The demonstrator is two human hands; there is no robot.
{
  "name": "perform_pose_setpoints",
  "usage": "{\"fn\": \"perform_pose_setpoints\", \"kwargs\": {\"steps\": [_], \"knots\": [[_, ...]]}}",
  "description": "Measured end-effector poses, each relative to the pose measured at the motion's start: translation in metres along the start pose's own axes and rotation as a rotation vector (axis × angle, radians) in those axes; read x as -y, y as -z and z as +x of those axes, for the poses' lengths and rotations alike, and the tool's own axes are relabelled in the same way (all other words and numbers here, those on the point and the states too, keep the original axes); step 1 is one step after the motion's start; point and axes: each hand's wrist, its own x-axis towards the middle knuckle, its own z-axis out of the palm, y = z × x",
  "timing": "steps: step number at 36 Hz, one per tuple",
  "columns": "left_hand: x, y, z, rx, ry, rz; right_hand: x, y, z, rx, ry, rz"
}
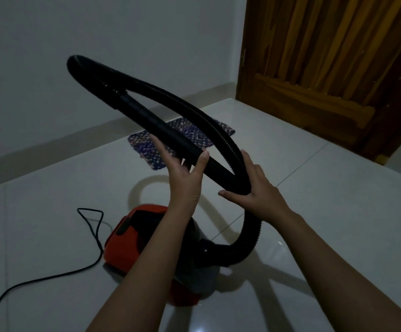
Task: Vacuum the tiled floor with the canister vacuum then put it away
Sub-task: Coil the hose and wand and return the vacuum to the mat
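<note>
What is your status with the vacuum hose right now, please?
Left hand on smooth black tube. Right hand gripping ribbed black hose. Orange canister vacuum grounded; black cord loose alongside.

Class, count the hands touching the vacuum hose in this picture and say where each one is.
2. The left hand cradles the smooth rigid end of the hose; the right hand wraps the ribbed part where the loop crosses, above the vacuum.
</note>
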Motion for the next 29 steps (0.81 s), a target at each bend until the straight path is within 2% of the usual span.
{"fn": "perform_pose_setpoints", "kwargs": {"steps": [4, 7, 16, 29], "knots": [[0.007, 0.002, -0.004, -0.045, -0.016, 0.028, -0.005, 0.001, 0.013, 0.202, -0.032, 0.124], [0.01, 0.004, -0.002, -0.047, -0.028, 0.044, -0.005, 0.0, 0.02, 0.266, -0.064, 0.224], [0.014, 0.005, 0.008, -0.029, -0.036, 0.074, -0.01, -0.015, 0.024, 0.06, -0.008, 0.087], [0.016, 0.018, 0.011, -0.017, 0.067, -0.004, -0.016, -0.018, 0.031, 0.078, 0.038, 0.138]]}}
